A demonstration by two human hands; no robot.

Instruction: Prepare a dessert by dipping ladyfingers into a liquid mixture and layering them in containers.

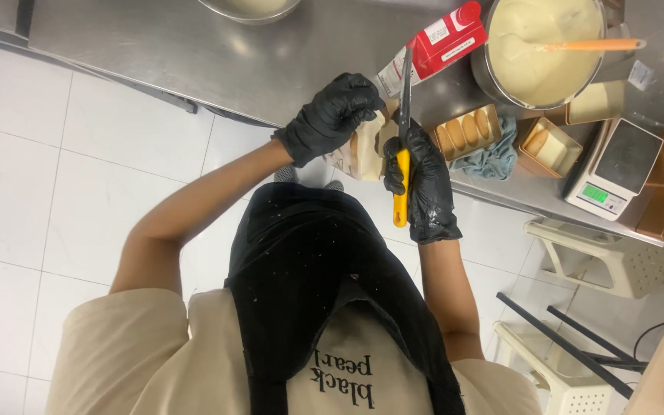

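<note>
A: What was held, and where?

B: A knife (402, 146) with a yellow handle was gripped in the gloved right hand (416, 180), fingers wrapped fully round the handle, blade pointed away from the body. A pale bag (363, 150) was pinched at its top by the gloved left hand (332, 115), fingers closed on it. The bag was kept just off the near edge of the bench (194, 54), over the floor, touching both hands.

A: What could have gone wrong from there?

B: It was judged that the left glove could be nicked, since the blade was passed close beside those fingers. The bag's contents could also be spilled on the floor, because nothing was set beneath it. The red carton (443, 42), lying on the bench beyond the knife tip, might be struck if the blade were pushed forward.

A: How were the arms posed?

B: Both forearms were raised from bent elbows and drawn together before the chest. The right wrist was turned so the blade ran upward. Right of the bag, a tray of biscuits (466, 131) was seen on a blue cloth (497, 157), with a pot of cream (543, 46) behind and a scale (612, 169) farther right.
</note>
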